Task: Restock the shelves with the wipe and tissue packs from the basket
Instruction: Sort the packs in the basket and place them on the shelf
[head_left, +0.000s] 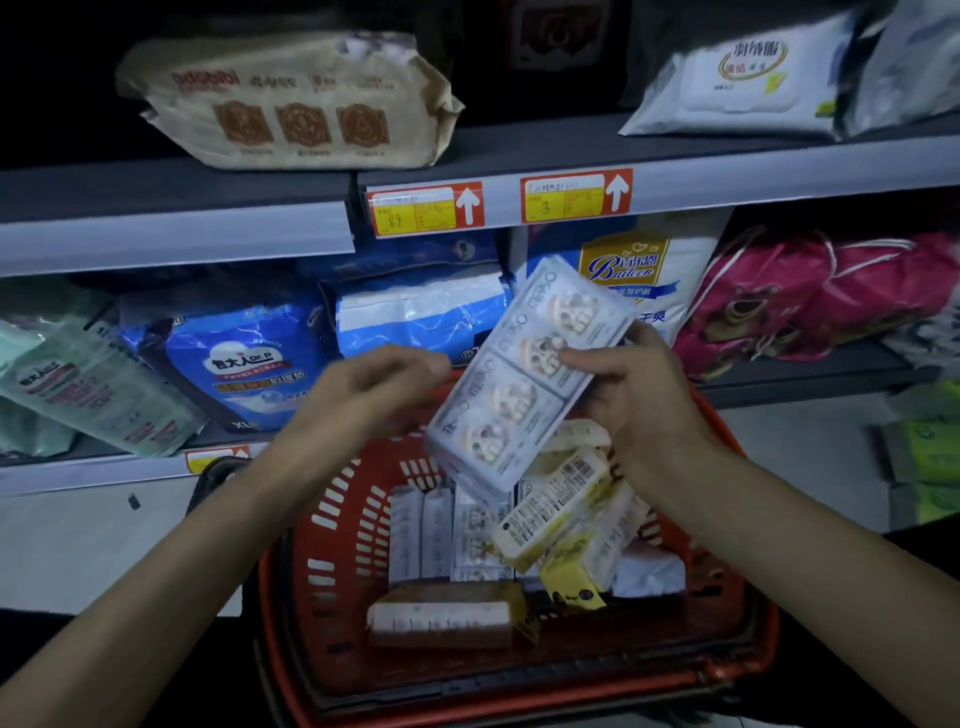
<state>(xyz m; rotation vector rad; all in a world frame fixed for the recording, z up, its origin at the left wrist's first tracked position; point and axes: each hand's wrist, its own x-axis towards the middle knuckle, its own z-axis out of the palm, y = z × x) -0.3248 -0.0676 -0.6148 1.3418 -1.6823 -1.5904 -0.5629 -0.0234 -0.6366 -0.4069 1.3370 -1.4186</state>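
A long white multi-pack of tissues (511, 395) with cartoon prints is held tilted above the red basket (332, 525). My right hand (639, 395) grips its right edge, thumb on the front. My left hand (374, 389) hovers just left of the pack, blurred, fingers loosely bent, holding nothing. Inside the basket lie several more packs: white ones (421, 535), yellow-and-white ones (561, 509) and a brown-edged pack (441, 616) at the front.
The grey shelf edge (208, 234) carries red-and-yellow price tags (426, 210). A beige wipe pack (291, 104) and a white one (743, 78) lie on the upper shelf. Blue bags (244, 364), a green bag (78, 384) and a pink bag (810, 306) fill the lower shelf.
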